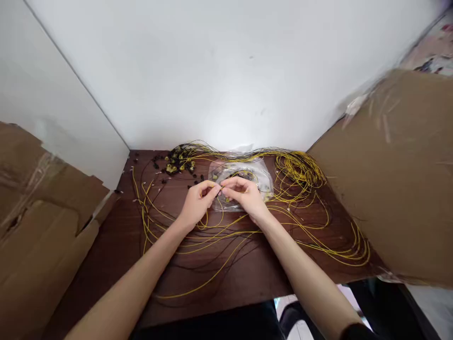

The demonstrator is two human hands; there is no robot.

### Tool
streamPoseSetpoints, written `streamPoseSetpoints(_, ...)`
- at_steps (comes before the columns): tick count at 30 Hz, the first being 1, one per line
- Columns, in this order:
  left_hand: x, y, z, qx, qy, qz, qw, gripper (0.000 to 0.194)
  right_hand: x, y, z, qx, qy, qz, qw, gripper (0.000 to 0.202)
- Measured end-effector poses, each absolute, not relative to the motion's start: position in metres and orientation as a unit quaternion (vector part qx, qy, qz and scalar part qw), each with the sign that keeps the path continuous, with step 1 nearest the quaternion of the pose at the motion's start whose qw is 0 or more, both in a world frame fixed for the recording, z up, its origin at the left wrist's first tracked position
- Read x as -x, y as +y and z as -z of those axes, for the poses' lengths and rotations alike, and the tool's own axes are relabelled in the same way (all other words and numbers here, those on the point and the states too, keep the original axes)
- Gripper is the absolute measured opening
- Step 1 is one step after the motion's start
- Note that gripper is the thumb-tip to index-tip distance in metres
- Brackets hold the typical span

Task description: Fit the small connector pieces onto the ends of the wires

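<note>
Yellow wire pinched between both hands, mid-tabletop, over a clear plastic bag.

The left hand [198, 200] and right hand [244, 193] are met fingertip to fingertip above the dark wooden tabletop [247, 278]; each grip is clenched on the same thin yellow wire [222, 190], the held stretch lying left to right between the two pinches. Neither hand is nearer: the wire is shared at the meeting point, and what is done at the pinch is too small to be made out. The strand is slender, flexible and bright yellow, one of many loose yellow wires [300, 170] spread in loops across the tabletop. Just behind the hands a clear plastic bag [262, 177] is seen, and small black connectors [177, 163] are scattered at far left. Cardboard sheets [396, 179] are stood at both sides.
</note>
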State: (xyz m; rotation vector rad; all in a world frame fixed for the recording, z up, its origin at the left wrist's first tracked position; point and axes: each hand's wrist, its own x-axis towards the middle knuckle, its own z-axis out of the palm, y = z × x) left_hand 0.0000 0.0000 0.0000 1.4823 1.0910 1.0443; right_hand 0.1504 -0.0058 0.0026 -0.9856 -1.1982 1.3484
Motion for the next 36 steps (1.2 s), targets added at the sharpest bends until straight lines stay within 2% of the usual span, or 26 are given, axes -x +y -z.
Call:
streamPoseSetpoints(13, 0.0006, -0.0003, 0.0066, -0.593, 0.437, -0.449, 0.507, 0.02, -0.1466, -0.0049, 0.0011, 0.432, -0.498, -0.557, 0.505, 0.019)
streamPoseSetpoints(22, -0.0006, -0.0015, 0.0048, -0.605, 0.434, -0.44, 0.501, 0.02, -0.1464, -0.0069, -0.0012, 0.416, -0.528, -0.531, 0.516, 0.013)
streamPoseSetpoints(29, -0.0013, -0.0034, 0.0008, -0.598, 0.445, -0.437, 0.504, 0.021, -0.1488, -0.0052, -0.0028, 0.457, -0.466, -0.512, 0.558, 0.023)
streamPoseSetpoints(36, -0.0011, -0.0033, 0.0006, -0.603, 0.442, -0.436, 0.501, 0.021, -0.1498, -0.0059, -0.0019, 0.451, -0.522, -0.51, 0.514, 0.02)
